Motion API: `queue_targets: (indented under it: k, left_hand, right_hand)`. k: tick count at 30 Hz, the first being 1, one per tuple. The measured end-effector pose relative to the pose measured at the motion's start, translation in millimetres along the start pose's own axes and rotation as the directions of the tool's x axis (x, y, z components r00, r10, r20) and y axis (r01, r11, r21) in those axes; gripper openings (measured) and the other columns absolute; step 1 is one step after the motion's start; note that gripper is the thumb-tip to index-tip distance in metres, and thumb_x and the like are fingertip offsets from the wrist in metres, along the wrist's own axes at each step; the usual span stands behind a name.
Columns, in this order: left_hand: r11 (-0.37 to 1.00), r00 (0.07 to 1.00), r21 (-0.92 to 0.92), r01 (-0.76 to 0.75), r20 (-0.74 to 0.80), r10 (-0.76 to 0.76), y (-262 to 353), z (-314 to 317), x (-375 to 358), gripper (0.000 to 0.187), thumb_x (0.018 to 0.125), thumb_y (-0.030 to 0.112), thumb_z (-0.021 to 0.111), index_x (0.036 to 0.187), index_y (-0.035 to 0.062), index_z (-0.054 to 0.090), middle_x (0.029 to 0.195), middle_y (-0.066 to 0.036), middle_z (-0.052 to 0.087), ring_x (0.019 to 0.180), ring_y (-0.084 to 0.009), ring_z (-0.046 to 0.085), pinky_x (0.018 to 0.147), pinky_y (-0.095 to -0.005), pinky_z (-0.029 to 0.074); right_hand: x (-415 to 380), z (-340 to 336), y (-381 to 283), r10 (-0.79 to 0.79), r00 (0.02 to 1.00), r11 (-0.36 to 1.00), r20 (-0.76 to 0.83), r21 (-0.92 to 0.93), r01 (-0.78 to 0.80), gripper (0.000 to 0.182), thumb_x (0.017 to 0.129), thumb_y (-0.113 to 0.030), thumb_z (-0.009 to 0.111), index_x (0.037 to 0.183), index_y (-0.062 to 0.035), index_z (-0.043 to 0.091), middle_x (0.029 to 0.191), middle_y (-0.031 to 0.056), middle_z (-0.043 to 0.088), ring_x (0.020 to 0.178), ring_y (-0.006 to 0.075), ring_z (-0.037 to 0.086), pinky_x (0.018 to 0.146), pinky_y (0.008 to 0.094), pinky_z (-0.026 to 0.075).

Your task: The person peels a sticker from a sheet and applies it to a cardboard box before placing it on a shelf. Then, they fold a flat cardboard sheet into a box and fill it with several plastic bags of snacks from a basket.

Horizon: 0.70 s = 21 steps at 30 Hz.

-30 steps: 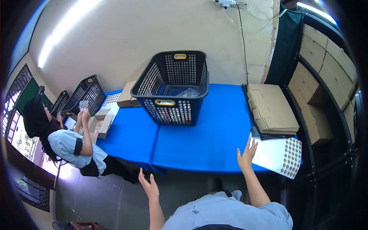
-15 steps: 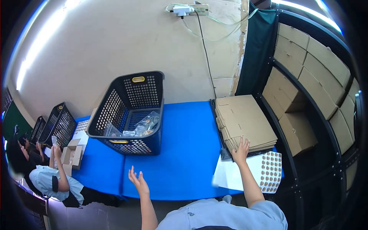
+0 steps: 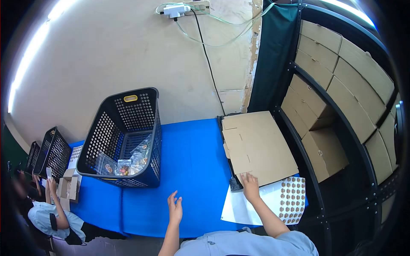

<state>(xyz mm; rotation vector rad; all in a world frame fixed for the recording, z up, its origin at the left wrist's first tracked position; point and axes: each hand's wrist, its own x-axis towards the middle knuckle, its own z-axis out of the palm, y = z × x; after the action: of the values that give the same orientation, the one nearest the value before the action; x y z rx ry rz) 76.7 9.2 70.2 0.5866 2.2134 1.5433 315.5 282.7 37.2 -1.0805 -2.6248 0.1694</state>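
Note:
My right hand [image 3: 250, 186] rests, fingers spread, on the near edge of a stack of flat brown cardboard [image 3: 260, 145] lying on black material. Above the blue table [image 3: 188, 158], my left hand [image 3: 174, 209] is raised with its fingers apart and holds nothing. Partly beneath my right forearm lies a white sheet [image 3: 241, 209]; its right part carries rows of small round brown stickers [image 3: 292, 200]. To the left of my left hand stands a black perforated basket [image 3: 139, 179] with clear plastic bags [image 3: 139, 155] of small items inside.
At the far left, a person [image 3: 55, 217] in a light blue shirt works beside an open carton [image 3: 69, 187]. More black baskets [image 3: 57, 158] stand behind. A dark shelf [image 3: 324, 96] full of cardboard boxes [image 3: 326, 149] rises on the right; a cable [image 3: 207, 55] hangs down the wall.
The view has shifted. My left hand has come closer to my right hand. My right hand now lies further left along the cardboard's near edge, and the stack looks flatter.

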Motion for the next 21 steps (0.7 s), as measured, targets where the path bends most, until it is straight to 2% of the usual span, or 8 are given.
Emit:
queue_targets:
  k: [5, 7, 8, 10, 11, 13, 18, 21]
  left_hand:
    - [0.993, 0.959, -0.067, 0.095, 0.272, -0.073, -6.8, 59.1, 26.1, 0.048, 0.091, 0.034, 0.057, 0.132, 0.0129, 0.048, 0.132, -0.017, 0.042, 0.119, -0.0297, 0.046, 0.098, -0.0388, 0.04]
    - [0.822, 0.797, -0.32, 0.471, 0.553, -0.242, 11.2, 84.2, 29.6, 0.053, 0.09, 0.042, 0.058, 0.133, 0.0128, 0.047, 0.138, -0.017, 0.039, 0.12, -0.0294, 0.046, 0.101, -0.0381, 0.037]
    - [0.82, 0.797, -0.319, 0.475, 0.551, -0.247, 13.1, 97.1, 30.9, 0.053, 0.09, 0.042, 0.058, 0.133, 0.0128, 0.047, 0.138, -0.017, 0.039, 0.12, -0.0294, 0.046, 0.101, -0.0381, 0.037]
    - [0.473, 0.608, -0.45, 0.757, 0.75, -0.26, 5.3, 124.4, 39.4, 0.06, 0.089, 0.049, 0.057, 0.134, 0.0104, 0.045, 0.141, -0.018, 0.038, 0.124, -0.0274, 0.044, 0.104, -0.0383, 0.035]
    - [0.438, 0.585, -0.441, 0.783, 0.762, -0.279, -0.9, 134.0, 42.9, 0.062, 0.087, 0.04, 0.064, 0.134, 0.0065, 0.043, 0.137, -0.017, 0.045, 0.123, -0.0264, 0.046, 0.102, -0.0398, 0.038]
    - [0.653, 0.699, -0.441, 0.616, 0.688, -0.194, -22.6, 147.7, 41.6, 0.061, 0.082, 0.023, 0.072, 0.131, 0.0016, 0.044, 0.128, -0.016, 0.053, 0.12, -0.0275, 0.05, 0.1, -0.0402, 0.042]
    - [0.69, 0.8, -0.479, 0.543, 0.545, -0.251, -9.0, 147.1, 38.4, 0.063, 0.077, 0.013, 0.077, 0.129, -0.0024, 0.044, 0.123, -0.017, 0.057, 0.115, -0.0276, 0.055, 0.097, -0.0392, 0.045]
    - [0.739, 0.811, -0.429, 0.52, 0.519, -0.269, 7.5, 140.5, 38.8, 0.064, 0.076, 0.014, 0.078, 0.128, -0.0035, 0.045, 0.123, -0.017, 0.057, 0.114, -0.0266, 0.056, 0.096, -0.0382, 0.046]
  right_hand:
    - [-20.4, -43.6, -20.6, -0.196, 0.98, 0.98, -0.045, 0.03, 0.197, 0.046, 0.076, 0.004, 0.051, 0.12, -0.0099, 0.061, 0.124, 0.0137, 0.059, 0.113, 0.0364, 0.053, 0.101, 0.0478, 0.037]
    - [-38.5, -49.5, -34.1, -0.31, 0.95, 0.938, 0.045, 0.176, 0.298, 0.047, 0.078, 0.0, 0.051, 0.123, -0.0119, 0.058, 0.125, 0.0119, 0.059, 0.114, 0.0348, 0.055, 0.1, 0.0441, 0.04]
    - [-50.1, -54.4, -45.0, -0.312, 0.949, 0.938, 0.05, 0.179, 0.298, 0.047, 0.078, 0.0, 0.051, 0.123, -0.0119, 0.058, 0.125, 0.0119, 0.059, 0.114, 0.0348, 0.055, 0.1, 0.0441, 0.04]
    - [-73.5, -61.8, -66.3, -0.419, 0.907, 0.877, 0.047, 0.281, 0.39, 0.042, 0.078, -0.003, 0.056, 0.119, -0.0118, 0.061, 0.12, 0.0102, 0.062, 0.112, 0.0325, 0.057, 0.096, 0.0413, 0.044]
    - [-82.9, -61.2, -72.1, -0.421, 0.906, 0.875, 0.046, 0.284, 0.392, 0.042, 0.078, -0.003, 0.056, 0.119, -0.0118, 0.061, 0.12, 0.0102, 0.062, 0.112, 0.0325, 0.057, 0.096, 0.0413, 0.044]
    - [-97.0, -60.8, -78.9, -0.49, 0.872, 0.797, -0.004, 0.403, 0.45, 0.043, 0.072, -0.002, 0.063, 0.114, -0.0104, 0.063, 0.114, 0.0075, 0.065, 0.106, 0.0324, 0.06, 0.091, 0.0387, 0.048]
    - [-96.2, -75.9, -73.2, -0.456, 0.89, 0.767, -0.015, 0.501, 0.402, 0.041, 0.077, -0.01, 0.068, 0.118, -0.0091, 0.061, 0.116, 0.0091, 0.063, 0.11, 0.0325, 0.056, 0.096, 0.0417, 0.044]
    - [-101.0, -89.3, -54.7, -0.11, 0.976, 0.865, -0.188, 0.465, 0.188, 0.061, 0.076, -0.024, 0.074, 0.129, -0.0047, 0.048, 0.132, 0.0192, 0.047, 0.125, 0.0358, 0.04, 0.105, 0.0469, 0.03]
